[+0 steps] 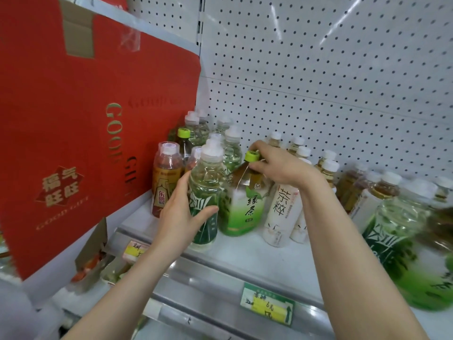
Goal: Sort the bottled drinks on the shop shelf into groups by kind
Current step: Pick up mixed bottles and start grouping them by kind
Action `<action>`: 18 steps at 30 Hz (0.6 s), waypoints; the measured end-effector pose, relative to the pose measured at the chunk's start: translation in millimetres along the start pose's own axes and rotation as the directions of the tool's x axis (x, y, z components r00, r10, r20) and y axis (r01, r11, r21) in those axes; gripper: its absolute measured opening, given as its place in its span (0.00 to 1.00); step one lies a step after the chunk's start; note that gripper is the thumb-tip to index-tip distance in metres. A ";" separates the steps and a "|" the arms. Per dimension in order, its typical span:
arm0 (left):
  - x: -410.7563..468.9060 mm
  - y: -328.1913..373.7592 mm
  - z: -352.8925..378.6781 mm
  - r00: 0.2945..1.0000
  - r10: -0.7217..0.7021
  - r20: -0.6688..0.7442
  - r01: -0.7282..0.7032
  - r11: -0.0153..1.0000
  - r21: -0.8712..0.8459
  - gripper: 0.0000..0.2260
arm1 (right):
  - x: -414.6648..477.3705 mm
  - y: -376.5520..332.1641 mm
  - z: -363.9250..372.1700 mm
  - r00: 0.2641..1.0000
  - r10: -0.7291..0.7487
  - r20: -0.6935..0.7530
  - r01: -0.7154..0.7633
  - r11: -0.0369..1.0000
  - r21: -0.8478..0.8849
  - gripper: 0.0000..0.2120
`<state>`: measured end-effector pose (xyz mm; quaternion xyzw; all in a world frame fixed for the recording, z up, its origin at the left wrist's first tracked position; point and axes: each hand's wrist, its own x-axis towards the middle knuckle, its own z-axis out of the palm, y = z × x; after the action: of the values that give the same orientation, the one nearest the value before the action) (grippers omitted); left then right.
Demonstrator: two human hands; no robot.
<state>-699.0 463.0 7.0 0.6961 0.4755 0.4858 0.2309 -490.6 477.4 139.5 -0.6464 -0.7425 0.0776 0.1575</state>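
Note:
My left hand is wrapped around the label of a clear bottle with a dark green bamboo label and white cap, standing near the shelf's front. My right hand grips the neck of a green tea bottle with a lime cap, which tilts slightly to the right. Right of it stand white-labelled tea bottles. An orange drink bottle stands at the left. More clear bamboo-label bottles stand behind.
A big red gift carton leans over the shelf's left end. White pegboard backs the shelf. Several amber tea bottles fill the back right, and a large green-labelled bottle blurs at the right. Price tags line the shelf's front rail.

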 end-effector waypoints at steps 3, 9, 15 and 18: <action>-0.1 -0.5 0.6 1.000 -0.003 -0.008 0.003 1.000 -0.006 0.41 | -7.4 -4.4 6.6 0.999 -0.050 0.000 0.049 0.997 0.058 0.16; 0.8 -2.0 -1.5 1.000 0.015 0.000 -0.015 1.000 0.002 0.41 | -29.2 -6.7 9.6 0.997 -0.071 -0.039 0.071 0.997 -0.014 0.14; 1.5 -0.2 1.3 1.000 0.027 -0.003 -0.027 1.000 -0.012 0.41 | -61.5 -1.4 8.5 0.995 -0.082 -0.057 0.083 0.997 0.007 0.12; 2.9 -2.1 3.6 1.000 0.024 -0.017 -0.025 1.000 -0.006 0.40 | -73.8 6.1 12.5 0.979 -0.067 -0.190 0.089 0.989 0.114 0.15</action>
<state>-696.5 467.0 5.2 0.6970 0.4674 0.4961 0.2229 -480.6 406.8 115.9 -0.6103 -0.7432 0.0558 0.2683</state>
